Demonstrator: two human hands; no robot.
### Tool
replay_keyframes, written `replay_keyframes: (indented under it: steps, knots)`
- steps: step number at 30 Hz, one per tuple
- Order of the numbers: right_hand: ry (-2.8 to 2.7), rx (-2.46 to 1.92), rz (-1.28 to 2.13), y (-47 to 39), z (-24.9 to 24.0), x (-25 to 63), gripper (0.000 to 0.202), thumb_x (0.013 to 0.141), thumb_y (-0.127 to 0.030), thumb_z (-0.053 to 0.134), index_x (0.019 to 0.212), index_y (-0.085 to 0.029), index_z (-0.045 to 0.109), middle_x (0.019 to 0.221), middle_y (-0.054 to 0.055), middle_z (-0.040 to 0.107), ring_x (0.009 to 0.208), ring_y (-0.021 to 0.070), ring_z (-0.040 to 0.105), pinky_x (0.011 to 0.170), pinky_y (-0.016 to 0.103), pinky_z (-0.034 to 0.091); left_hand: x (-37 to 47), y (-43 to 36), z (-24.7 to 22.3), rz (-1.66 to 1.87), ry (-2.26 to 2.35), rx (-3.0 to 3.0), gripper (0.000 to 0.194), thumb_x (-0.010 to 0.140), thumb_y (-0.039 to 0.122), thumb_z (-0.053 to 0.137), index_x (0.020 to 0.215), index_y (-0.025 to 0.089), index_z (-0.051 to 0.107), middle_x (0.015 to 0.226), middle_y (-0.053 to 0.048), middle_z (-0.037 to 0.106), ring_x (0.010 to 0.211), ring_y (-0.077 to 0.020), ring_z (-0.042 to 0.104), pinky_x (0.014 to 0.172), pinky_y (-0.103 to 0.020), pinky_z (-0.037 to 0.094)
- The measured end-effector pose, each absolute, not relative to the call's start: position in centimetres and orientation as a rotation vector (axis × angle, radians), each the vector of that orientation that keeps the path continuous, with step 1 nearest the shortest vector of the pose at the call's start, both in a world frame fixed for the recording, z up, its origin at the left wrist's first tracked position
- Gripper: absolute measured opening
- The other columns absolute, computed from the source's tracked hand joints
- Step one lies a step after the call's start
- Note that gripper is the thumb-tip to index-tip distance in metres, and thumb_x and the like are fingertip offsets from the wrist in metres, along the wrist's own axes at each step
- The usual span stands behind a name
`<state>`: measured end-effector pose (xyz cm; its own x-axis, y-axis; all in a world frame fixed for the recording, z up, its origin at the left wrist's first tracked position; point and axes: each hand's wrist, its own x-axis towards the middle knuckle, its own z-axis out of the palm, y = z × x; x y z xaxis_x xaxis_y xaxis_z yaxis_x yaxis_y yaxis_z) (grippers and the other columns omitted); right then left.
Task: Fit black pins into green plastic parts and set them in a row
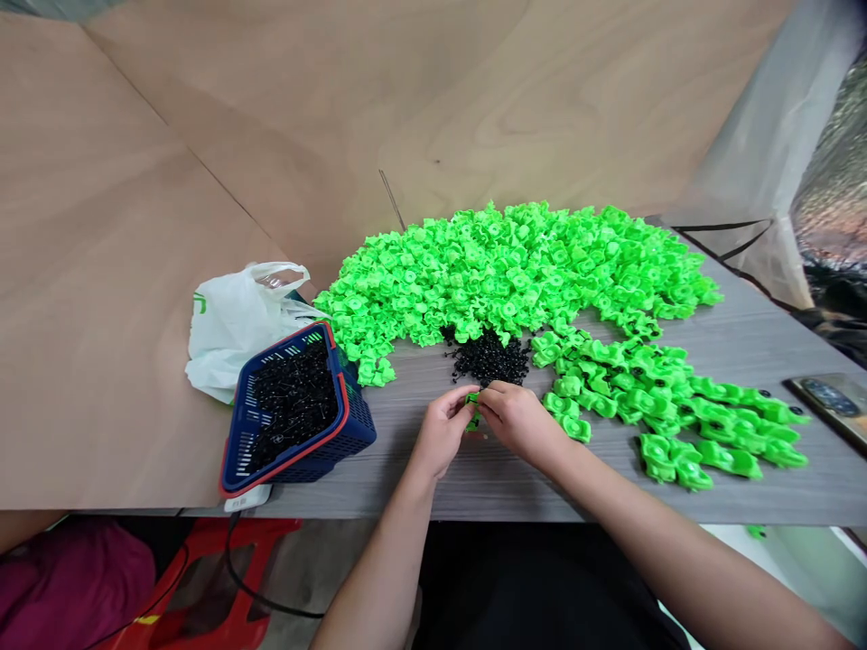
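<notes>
Near the table's front edge, my left hand (443, 424) pinches a small green plastic piece (472, 418). My right hand (513, 413) is closed against the top of the same piece, its fingertips touching it; anything else between them is too small to make out. Just beyond my hands lies a small heap of black parts (492, 357). A large mound of loose green pieces (501, 266) curves behind it. To the right, more green pieces (623, 384) lie in rows, several showing black spots.
A blue basket (358, 431) with red handles holds many black parts (294, 406) at the left. Behind it sits a white plastic bag (234, 329). A phone-like object (832, 397) lies at the right. Another person's magenta clothing (74, 582) and a red stool (247, 542) show lower left.
</notes>
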<state>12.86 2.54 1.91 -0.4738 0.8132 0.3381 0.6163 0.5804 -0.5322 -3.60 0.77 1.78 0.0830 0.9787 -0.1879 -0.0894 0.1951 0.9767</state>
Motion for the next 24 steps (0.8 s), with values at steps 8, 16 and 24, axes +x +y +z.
replay_keyframes:
  steps: [8, 16, 24]
  knots:
    - [-2.183, -1.133, 0.499, 2.3, 1.8, 12.7, 0.012, 0.091, -0.013, 0.054, 0.09, -0.019, 0.065, 0.083, 0.004, 0.062, 0.079, 0.0164, 0.06, 0.072, 0.025, 0.043, -3.5, 1.0, 1.0, 1.117, 1.261, 1.025, 0.038, 0.079, 0.043, 0.071, 0.107, 0.019, 0.074, 0.103, -0.01, 0.068, 0.081, -0.0181, 0.06, 0.052, -0.023, 0.056]
    - [-1.672, -1.151, 0.898, 1.8, 0.5, 12.3, 0.012, 0.084, -0.02, 0.063, 0.096, -0.021, 0.062, 0.085, 0.002, 0.069, 0.075, 0.0161, 0.065, 0.07, 0.027, 0.051, -3.4, 1.0, 1.1, 1.174, 1.303, 1.088, 0.036, 0.082, 0.043, 0.068, 0.109, 0.018, 0.071, 0.106, -0.011, 0.067, 0.082, -0.0182, 0.062, 0.054, -0.022, 0.056]
    - [-1.493, -1.025, 1.195, 2.2, -0.1, 12.4, 0.017, 0.085, -0.024, 0.061, 0.098, -0.018, 0.069, 0.086, 0.005, 0.073, 0.077, 0.0181, 0.068, 0.071, 0.029, 0.054, -3.1, 0.7, 1.0, 1.213, 1.273, 1.183, 0.033, 0.084, 0.041, 0.065, 0.107, 0.019, 0.072, 0.103, -0.01, 0.069, 0.082, -0.0177, 0.063, 0.056, -0.023, 0.057]
